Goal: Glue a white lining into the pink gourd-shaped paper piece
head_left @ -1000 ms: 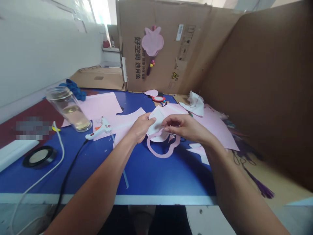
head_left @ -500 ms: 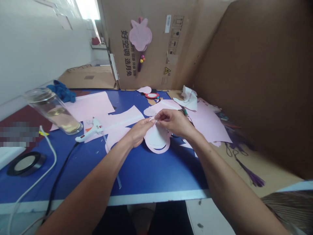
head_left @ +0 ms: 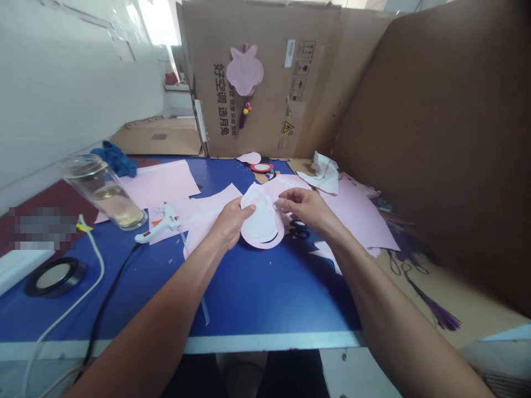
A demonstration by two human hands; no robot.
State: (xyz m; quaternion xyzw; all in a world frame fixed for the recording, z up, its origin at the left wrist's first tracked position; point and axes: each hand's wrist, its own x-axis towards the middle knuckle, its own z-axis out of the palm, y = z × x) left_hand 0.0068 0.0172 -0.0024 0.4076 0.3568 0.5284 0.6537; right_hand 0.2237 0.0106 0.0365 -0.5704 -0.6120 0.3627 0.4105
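My left hand pinches the left side of a pink paper cutout, its thumb lying on top. A smaller white piece lies on the cutout's face, with a narrow gap showing along its lower edge. My right hand is by the cutout's upper right edge, fingers loosely bent and slightly apart. I see nothing held between them, and whether the fingertips touch the edge is unclear. Dark-handled scissors lie on the table just below my right hand.
A white glue gun, a glass bottle and black tape lie left. Pink sheets and crumpled white paper lie right, near a purple tassel. Cardboard walls the back, bearing a pink paper ornament.
My right hand has moved away from the cutout's top, where both hands' fingertips met, to its right side. The cutout now faces me more fully in my left hand. The view has shifted slightly.
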